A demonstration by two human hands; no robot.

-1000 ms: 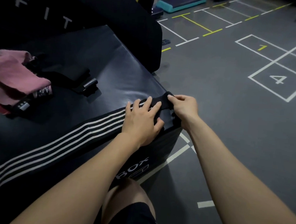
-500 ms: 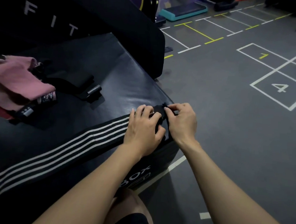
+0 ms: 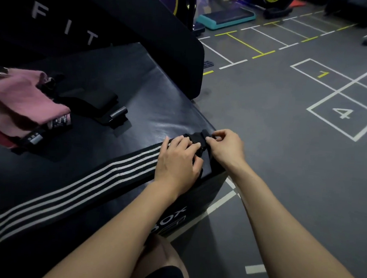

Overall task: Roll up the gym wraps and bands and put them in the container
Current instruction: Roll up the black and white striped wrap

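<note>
right hand [image 3: 226, 146] pinches the black end tab of the striped wrap [image 3: 72, 179] between thumb and fingertips; left hand [image 3: 178, 160] lies on it just beside, fingers curled over the first fold. the wrap runs flat along the front edge of the black box [image 3: 159, 98]. rolling looks barely begun. the pink band [image 3: 19, 98] and black strap [image 3: 94, 103] wait unrolled; no container in view.

Striped wrap [image 3: 72, 183] laid along the worktop [image 3: 159, 98] front edge, bands [image 3: 23, 103] piled at its left, strap [image 3: 94, 103] set just right of them
</note>
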